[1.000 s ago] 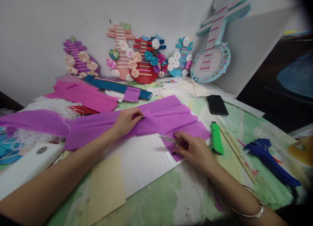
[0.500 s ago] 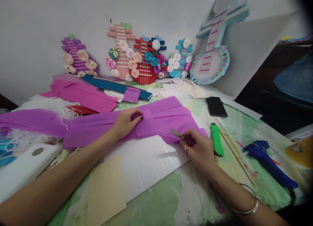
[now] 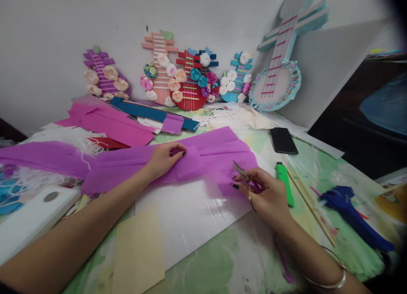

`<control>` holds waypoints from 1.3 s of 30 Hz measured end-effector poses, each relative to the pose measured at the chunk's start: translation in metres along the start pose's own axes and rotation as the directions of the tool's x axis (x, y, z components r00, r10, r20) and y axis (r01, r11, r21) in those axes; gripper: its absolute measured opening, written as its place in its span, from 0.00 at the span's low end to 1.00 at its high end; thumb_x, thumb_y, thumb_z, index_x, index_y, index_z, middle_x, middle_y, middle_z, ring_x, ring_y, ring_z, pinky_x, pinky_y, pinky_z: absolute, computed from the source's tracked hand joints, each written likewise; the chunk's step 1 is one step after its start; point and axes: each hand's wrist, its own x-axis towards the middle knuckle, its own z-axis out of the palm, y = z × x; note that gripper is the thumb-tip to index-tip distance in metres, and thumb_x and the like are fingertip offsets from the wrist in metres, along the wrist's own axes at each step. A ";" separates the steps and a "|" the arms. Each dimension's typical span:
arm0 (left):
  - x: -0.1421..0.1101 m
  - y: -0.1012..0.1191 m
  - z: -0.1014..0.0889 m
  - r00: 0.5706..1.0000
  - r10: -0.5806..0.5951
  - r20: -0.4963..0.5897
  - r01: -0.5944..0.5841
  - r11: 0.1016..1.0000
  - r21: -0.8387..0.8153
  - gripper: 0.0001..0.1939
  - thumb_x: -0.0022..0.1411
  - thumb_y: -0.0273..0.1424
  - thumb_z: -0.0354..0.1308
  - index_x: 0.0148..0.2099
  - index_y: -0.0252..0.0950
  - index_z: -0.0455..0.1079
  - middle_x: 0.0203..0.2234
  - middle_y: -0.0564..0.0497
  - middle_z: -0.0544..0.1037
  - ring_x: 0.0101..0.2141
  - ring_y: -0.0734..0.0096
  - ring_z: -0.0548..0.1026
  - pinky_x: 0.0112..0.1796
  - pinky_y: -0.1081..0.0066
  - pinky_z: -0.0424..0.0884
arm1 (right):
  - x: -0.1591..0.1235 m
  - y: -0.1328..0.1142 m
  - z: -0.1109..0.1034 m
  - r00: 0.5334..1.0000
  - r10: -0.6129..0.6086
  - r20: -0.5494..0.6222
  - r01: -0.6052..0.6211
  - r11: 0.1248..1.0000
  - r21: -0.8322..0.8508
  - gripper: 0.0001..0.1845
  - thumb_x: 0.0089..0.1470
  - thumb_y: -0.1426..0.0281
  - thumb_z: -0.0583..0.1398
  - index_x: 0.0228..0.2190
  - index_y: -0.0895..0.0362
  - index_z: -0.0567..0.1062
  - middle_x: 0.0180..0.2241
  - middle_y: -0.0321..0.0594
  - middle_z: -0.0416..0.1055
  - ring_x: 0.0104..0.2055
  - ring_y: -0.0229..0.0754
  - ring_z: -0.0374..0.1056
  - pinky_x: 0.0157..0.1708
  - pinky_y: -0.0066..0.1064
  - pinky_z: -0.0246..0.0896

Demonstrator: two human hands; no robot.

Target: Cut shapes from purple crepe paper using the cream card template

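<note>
My left hand (image 3: pixel 167 159) rests on a long sheet of purple crepe paper (image 3: pixel 219 143), thumb and fingers pinched together on a smaller purple piece lying over it. In my right hand (image 3: pixel 268 192) are small metal scissors (image 3: pixel 243 171), their blades pointing up and left beside the paper's right end. Some purple paper near the right fingers is smeared by motion. Under the crepe paper lies a shiny white board (image 3: pixel 190 224).
A green box cutter (image 3: pixel 284 183), a wooden stick (image 3: pixel 313 207) and a blue glue gun (image 3: pixel 352 217) lie at right. Behind them is a black phone (image 3: pixel 284 140). A white phone (image 3: pixel 34 220) lies at left. Several flower-decorated paper instruments, including a red one (image 3: pixel 193 92), lean on the wall.
My right hand has drawn the scissors to the right, away from the left hand, and the paper near it has shifted. My left hand stays in place on the paper.
</note>
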 end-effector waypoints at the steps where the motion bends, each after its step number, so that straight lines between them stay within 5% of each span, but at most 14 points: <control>1: 0.001 0.000 -0.001 0.999 0.001 0.033 -0.001 1.000 -0.006 0.09 0.57 0.33 0.55 0.37 0.38 0.75 0.35 0.50 0.81 0.36 0.65 0.77 0.39 0.66 0.72 | 0.001 -0.001 -0.002 1.000 -0.004 -0.023 0.004 1.000 0.000 0.06 0.49 0.67 0.63 0.31 0.55 0.74 0.31 0.41 0.77 0.27 0.40 0.69 0.25 0.29 0.60; 7: 0.007 -0.002 -0.005 0.983 0.011 0.182 -0.011 1.000 0.001 0.09 0.54 0.33 0.57 0.35 0.38 0.76 0.32 0.50 0.81 0.33 0.65 0.78 0.38 0.65 0.74 | 0.006 0.004 -0.010 0.997 0.022 -0.069 -0.033 0.985 -0.167 0.07 0.54 0.65 0.60 0.34 0.55 0.75 0.29 0.39 0.76 0.26 0.40 0.67 0.26 0.30 0.57; 13: 0.022 -0.019 -0.009 0.983 0.027 0.179 -0.048 0.992 0.116 0.25 0.59 0.40 0.54 0.56 0.35 0.67 0.45 0.43 0.78 0.43 0.62 0.77 0.45 0.63 0.72 | 0.006 0.009 -0.011 1.000 0.019 0.002 -0.017 0.966 -0.258 0.08 0.54 0.68 0.60 0.37 0.55 0.76 0.28 0.38 0.76 0.26 0.40 0.67 0.27 0.30 0.57; 16: 0.033 -0.037 -0.011 0.986 0.022 0.165 -0.064 0.965 0.255 0.24 0.57 0.40 0.55 0.53 0.34 0.69 0.49 0.40 0.75 0.49 0.55 0.73 0.51 0.57 0.66 | 0.004 0.009 -0.011 0.998 0.018 -0.063 -0.030 0.982 -0.186 0.09 0.53 0.67 0.61 0.37 0.56 0.76 0.31 0.39 0.77 0.28 0.40 0.68 0.28 0.30 0.59; 19: 0.045 -0.054 -0.013 0.985 0.000 0.170 -0.065 0.924 0.376 0.20 0.54 0.41 0.58 0.45 0.34 0.73 0.43 0.41 0.77 0.46 0.52 0.73 0.49 0.57 0.65 | 0.003 0.008 -0.012 0.991 0.028 -0.134 -0.044 0.992 -0.116 0.10 0.53 0.65 0.62 0.37 0.55 0.77 0.35 0.41 0.78 0.32 0.42 0.71 0.31 0.31 0.61; 27: 0.062 -0.067 -0.013 0.973 -0.100 0.209 -0.029 0.843 0.538 0.07 0.58 0.33 0.58 0.35 0.34 0.72 0.31 0.48 0.77 0.35 0.63 0.74 0.37 0.67 0.68 | 0.004 0.000 -0.018 0.970 0.016 -0.243 -0.044 0.993 -0.109 0.10 0.52 0.63 0.63 0.34 0.56 0.78 0.33 0.41 0.78 0.29 0.40 0.69 0.29 0.31 0.60; 34: 0.066 -0.068 -0.007 0.949 -0.189 0.253 -0.009 0.785 0.619 0.15 0.67 0.36 0.56 0.52 0.33 0.67 0.47 0.45 0.72 0.43 0.64 0.74 0.43 0.58 0.73 | 0.005 0.005 -0.023 0.935 0.174 -0.310 -0.197 0.979 -0.046 0.20 0.50 0.55 0.63 0.37 0.57 0.76 0.21 0.37 0.72 0.18 0.38 0.66 0.20 0.30 0.58; 39: 0.073 -0.075 -0.006 0.955 -0.215 0.204 0.033 0.760 0.649 0.17 0.66 0.36 0.56 0.54 0.35 0.66 0.49 0.44 0.71 0.45 0.62 0.73 0.44 0.58 0.73 | 0.008 0.008 -0.053 0.894 0.207 -0.397 -0.337 0.895 -0.293 0.23 0.45 0.56 0.64 0.42 0.54 0.74 0.17 0.31 0.69 0.16 0.38 0.62 0.19 0.29 0.55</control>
